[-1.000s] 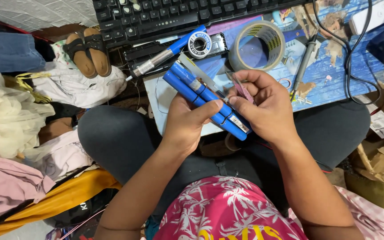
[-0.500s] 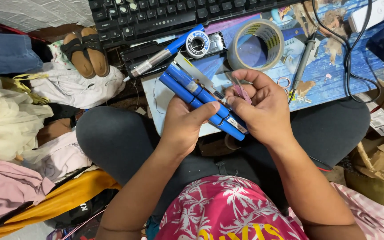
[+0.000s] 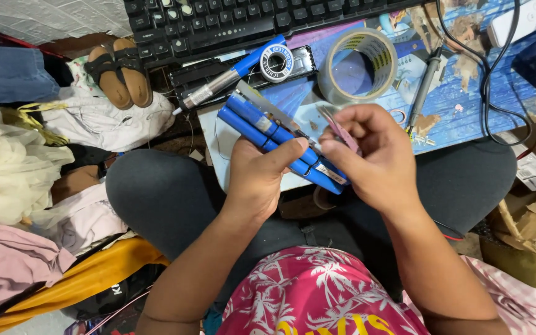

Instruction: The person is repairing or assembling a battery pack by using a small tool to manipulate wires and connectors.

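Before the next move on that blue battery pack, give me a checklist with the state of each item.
1. Left hand has a firm hold on the blue battery pack: ok, thumb lies across it.
2. Right hand has its small pink tool pinched: ok.
3. Tool tip placed on the pack's end: cannot tell, fingers hide it.
4. Soldering iron lies clear of both hands: ok, apart on the board.
5. Solder spool and tape roll within sight: ok.
6. Black cables clear of the work: ok, off to the right.
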